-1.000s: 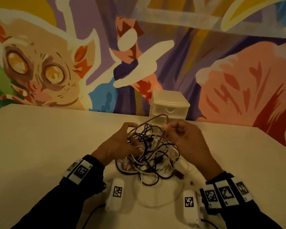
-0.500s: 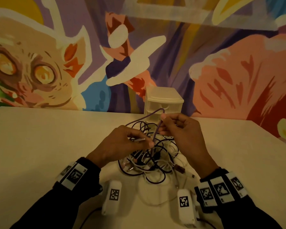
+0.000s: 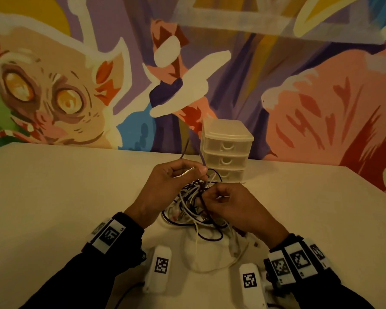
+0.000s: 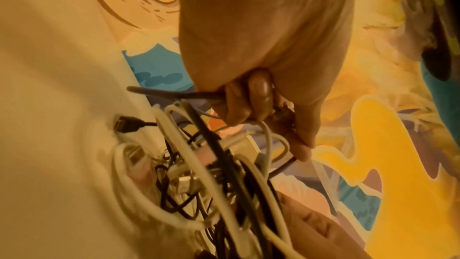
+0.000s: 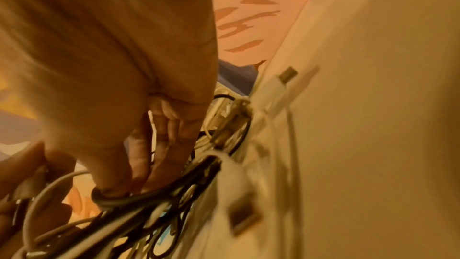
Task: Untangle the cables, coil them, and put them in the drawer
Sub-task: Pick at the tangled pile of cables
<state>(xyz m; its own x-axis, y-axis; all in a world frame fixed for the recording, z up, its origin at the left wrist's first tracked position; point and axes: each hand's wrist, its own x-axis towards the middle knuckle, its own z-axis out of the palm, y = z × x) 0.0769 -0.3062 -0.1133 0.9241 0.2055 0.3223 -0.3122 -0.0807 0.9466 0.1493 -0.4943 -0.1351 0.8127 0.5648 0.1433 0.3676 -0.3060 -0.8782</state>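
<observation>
Cables (image 3: 196, 210) are a mixed white-and-black knot sitting on the table (image 3: 54, 197) just in front of the little three-drawer plastic organizer (image 3: 226, 150), so this is pretty clearly the untangling step. Nothing's coiled yet and all three drawers look closed.

The person's left hand (image 3: 165, 186), just left of the organizer's bottom drawer, has fingers curled and pinching a purple cable (image 3: 202, 158). That cable rises from the hand as a narrow, roughly upright loop in front of the organizer's left edge. A thin metal plug tip (image 3: 188, 171) pokes out sideways from those fingers toward the organizer, so it's probably an audio lead, though the blur makes that a guess.

The right hand (image 3: 236, 208), in front of the organizer and lower, is dug into the tangle with fingertips hooked round a dark strand; the right wrist view shows the same thing.

As for the pile itself, it has no real long axis; it's just a lump with a white loop trailing toward the person.

Next move, probably: keep the knot pinned with the right hand and feed the purple one out plug-first, slowly, since yanking would just cinch the other loops tighter.
</observation>
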